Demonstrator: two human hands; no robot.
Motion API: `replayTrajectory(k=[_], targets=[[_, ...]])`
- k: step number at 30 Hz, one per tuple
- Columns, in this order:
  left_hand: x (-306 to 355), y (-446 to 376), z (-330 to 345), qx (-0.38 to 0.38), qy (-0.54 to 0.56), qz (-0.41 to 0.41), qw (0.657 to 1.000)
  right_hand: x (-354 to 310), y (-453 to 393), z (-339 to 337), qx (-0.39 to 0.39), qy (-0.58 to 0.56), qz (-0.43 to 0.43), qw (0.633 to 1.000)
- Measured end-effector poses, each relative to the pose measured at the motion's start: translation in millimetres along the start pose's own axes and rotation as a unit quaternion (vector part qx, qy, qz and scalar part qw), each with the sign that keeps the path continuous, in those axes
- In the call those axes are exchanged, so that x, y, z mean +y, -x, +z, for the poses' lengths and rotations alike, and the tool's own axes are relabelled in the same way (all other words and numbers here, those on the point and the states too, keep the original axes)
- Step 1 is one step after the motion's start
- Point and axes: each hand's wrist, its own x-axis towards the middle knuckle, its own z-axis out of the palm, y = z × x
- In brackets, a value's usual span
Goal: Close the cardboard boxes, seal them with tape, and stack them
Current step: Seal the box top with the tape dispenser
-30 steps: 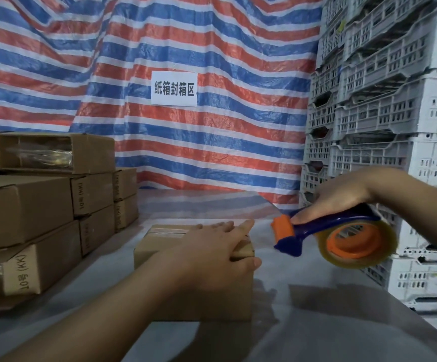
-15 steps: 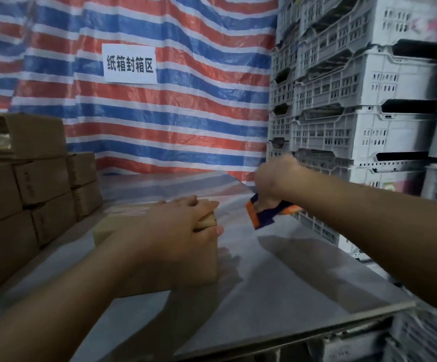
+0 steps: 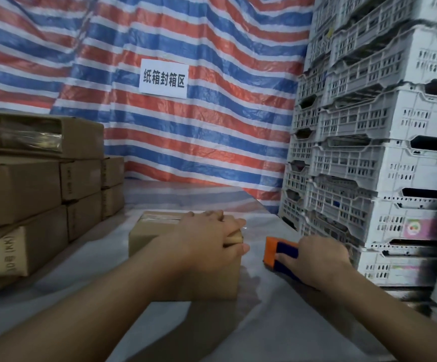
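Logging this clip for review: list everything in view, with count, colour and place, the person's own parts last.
cardboard box: one, brown, table centre, tape on top
tape dispenser: one, orange and blue, on table right of box
stacked boxes: several, brown, left
table: one, grey
crates: many, white, stacked right
tarp: red, white, blue stripes, behind
sign: one, white, on tarp
left hand: rests on box
right hand: holds dispenser

Both forearms are bare right up to the frame's near edge, no sleeve showing. The left hand and right hand wear no gloves; short, plain nails show on the fingers.
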Motion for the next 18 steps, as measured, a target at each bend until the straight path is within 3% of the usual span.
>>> replayTrajectory(k=[6, 8, 10, 12, 14, 18], targets=[[1.0, -0.7, -0.5, -0.004, -0.009, 0.006, 1.0, -4.6, 13.4, -10.4, -0.035, 0.029, -0.022, 0.999], [0.9, -0.7, 0.3, -0.002, -0.008, 0.007, 1.0, -8.2, 12.0, -28.5, 0.012, 0.026, -0.041, 0.999], [1.2, -1.5, 1.1, -0.001, -0.006, 0.005, 1.0, -13.9, 8.7, -46.3, 0.089, -0.092, -0.051, 0.99], [1.9, -2.3, 1.2, -0.004, -0.009, -0.001, 1.0, -22.5, 3.8, -57.4, 0.092, -0.292, -0.045, 0.951], [2.5, -2.8, 0.7, -0.009, -0.014, -0.006, 1.0, -35.5, 1.1, -61.8, 0.016, -0.466, -0.013, 0.885], [3.8, -2.0, -1.2, -0.011, -0.017, -0.009, 1.0, -59.0, 1.7, -50.5, -0.154, -0.621, 0.074, 0.765]])
